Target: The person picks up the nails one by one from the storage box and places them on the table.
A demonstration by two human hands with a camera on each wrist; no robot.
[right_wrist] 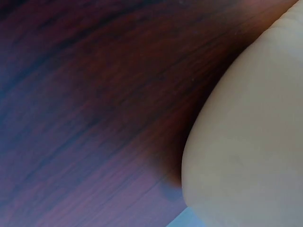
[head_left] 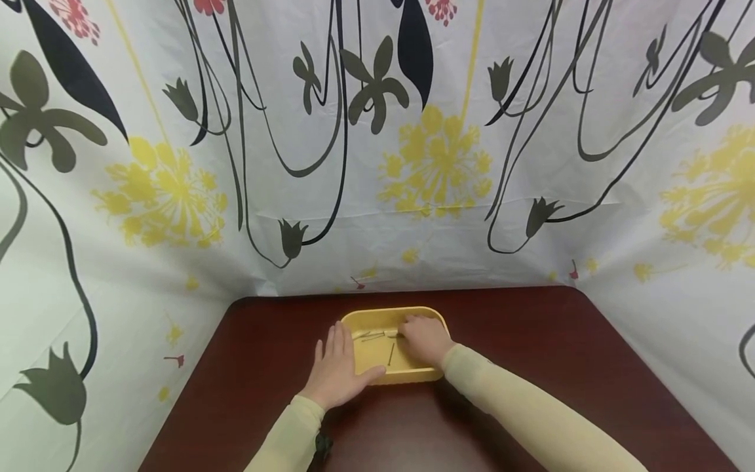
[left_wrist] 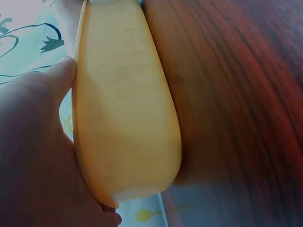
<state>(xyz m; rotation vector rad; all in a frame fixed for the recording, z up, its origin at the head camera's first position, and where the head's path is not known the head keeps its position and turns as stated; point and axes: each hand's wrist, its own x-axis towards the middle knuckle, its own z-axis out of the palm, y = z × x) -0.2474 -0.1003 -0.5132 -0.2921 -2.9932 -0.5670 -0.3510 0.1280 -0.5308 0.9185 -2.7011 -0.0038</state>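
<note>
A shallow yellow plastic tray (head_left: 389,377) with rounded corners sits near the table's far side. Several thin, dark, nail-like pieces (head_left: 390,354) lie loose on its floor. My left hand (head_left: 337,370) rests along the tray's left rim, fingers extended and thumb on the near edge. In the left wrist view that thumb touches the rim beside the tray's outer wall (left_wrist: 125,109). My right hand (head_left: 426,339) reaches into the tray's right half with fingers bent down. One dark thin piece lies right by its fingers; the fingertips are hidden, so I cannot tell whether they pinch it.
The tray stands on a dark reddish-brown wooden table (head_left: 507,328) with rounded far corners. A white floral curtain (head_left: 354,183) hangs behind the table and along both sides. A pale, curved surface (right_wrist: 251,142) fills the right of the right wrist view.
</note>
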